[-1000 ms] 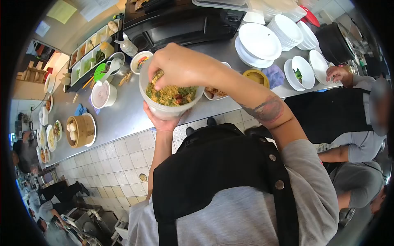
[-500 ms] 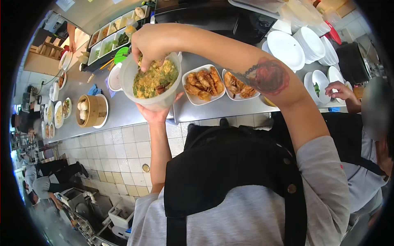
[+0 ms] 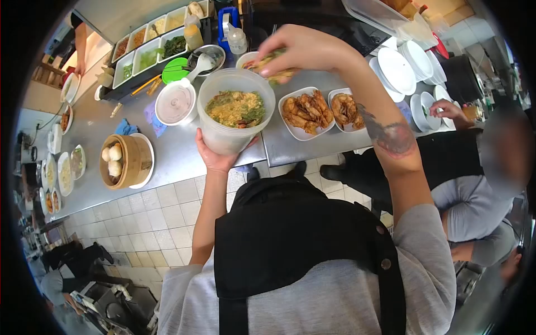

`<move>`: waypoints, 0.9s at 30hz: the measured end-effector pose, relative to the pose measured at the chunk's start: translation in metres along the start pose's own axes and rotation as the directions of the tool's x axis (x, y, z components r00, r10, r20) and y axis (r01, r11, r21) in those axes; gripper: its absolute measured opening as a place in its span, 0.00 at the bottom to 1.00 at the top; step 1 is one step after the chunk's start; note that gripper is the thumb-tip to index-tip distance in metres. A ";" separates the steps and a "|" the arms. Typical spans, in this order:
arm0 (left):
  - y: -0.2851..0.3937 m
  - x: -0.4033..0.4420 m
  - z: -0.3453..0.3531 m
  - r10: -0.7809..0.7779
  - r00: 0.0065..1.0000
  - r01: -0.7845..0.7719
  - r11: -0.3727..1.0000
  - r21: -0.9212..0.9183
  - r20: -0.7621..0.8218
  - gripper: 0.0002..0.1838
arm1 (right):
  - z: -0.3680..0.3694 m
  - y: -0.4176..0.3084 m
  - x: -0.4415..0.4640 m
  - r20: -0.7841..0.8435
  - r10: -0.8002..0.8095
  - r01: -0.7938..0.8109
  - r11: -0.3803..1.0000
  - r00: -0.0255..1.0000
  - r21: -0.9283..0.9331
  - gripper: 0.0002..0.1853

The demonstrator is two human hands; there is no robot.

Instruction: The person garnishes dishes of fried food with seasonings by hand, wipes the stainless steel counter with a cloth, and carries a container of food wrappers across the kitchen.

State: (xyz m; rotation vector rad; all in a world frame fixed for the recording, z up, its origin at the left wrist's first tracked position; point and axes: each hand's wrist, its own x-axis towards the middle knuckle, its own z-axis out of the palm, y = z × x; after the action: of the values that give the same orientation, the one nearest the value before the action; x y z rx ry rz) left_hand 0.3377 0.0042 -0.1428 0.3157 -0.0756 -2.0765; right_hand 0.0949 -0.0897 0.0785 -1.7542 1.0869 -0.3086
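Note:
My left hand [image 3: 219, 156] holds a translucent plastic tub [image 3: 228, 139] from below, its fingers wrapped round the base. Inside is a crumbly yellow topping [image 3: 234, 109] mixed with green leaves and a few red bits. Up and to the right of the rim, my right hand [image 3: 301, 49] has its fingers closed on a clump of the same leafy crumb topping [image 3: 276, 72]. Partly hidden beneath that hand is a small white bowl [image 3: 245, 58]. On the counter to the right, two white dishes hold brown fried pieces [image 3: 307, 113] and more fried pieces [image 3: 347, 109].
A lidded white tub [image 3: 176, 104], a bamboo steamer [image 3: 133, 162] with white buns and a blue cloth [image 3: 126, 127] stand left. Ingredient trays [image 3: 148, 53] and squeeze bottles [image 3: 237, 41] line the back. White plates [image 3: 396, 70] are stacked right, near a co-worker's hand [image 3: 446, 109].
My right hand has come out of the tub with a clump of topping and moved right, past the rim. My left hand still supports the tub, now more upright. The view has shifted.

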 end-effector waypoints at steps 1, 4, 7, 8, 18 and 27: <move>0.006 -0.003 -0.008 -0.008 1.000 0.008 1.000 -0.005 -0.001 0.46 | -0.002 0.011 -0.008 -0.060 0.033 -0.033 0.999 0.998 0.009 0.16; 0.016 -0.012 -0.025 -0.016 0.999 0.014 0.997 -0.080 -0.029 0.46 | 0.003 0.069 -0.023 -0.205 0.141 -0.167 0.979 0.969 -0.117 0.13; 0.017 -0.017 -0.029 0.002 0.999 -0.008 0.993 -0.116 -0.052 0.46 | 0.025 0.116 -0.035 -0.353 0.274 -0.348 0.923 0.894 -0.163 0.13; 0.018 -0.018 -0.029 -0.001 0.998 -0.007 0.992 -0.125 -0.060 0.45 | 0.033 0.124 -0.036 -0.378 0.268 -0.362 0.910 0.886 -0.203 0.14; 0.021 -0.008 -0.031 -0.050 0.998 0.047 0.993 -0.110 -0.026 0.44 | 0.050 0.173 -0.056 -0.550 0.159 -0.351 0.899 0.820 -0.263 0.12; 0.023 0.002 -0.064 -0.033 0.998 0.027 0.995 -0.099 -0.058 0.42 | 0.026 0.181 -0.061 -0.545 0.394 -0.607 0.740 0.740 -0.288 0.16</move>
State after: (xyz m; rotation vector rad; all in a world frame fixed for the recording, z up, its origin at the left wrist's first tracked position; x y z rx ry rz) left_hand 0.3729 -0.0039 -0.2004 0.3197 0.0678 -2.0912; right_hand -0.0171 -0.0418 -0.0703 -1.7108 2.0859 -0.1113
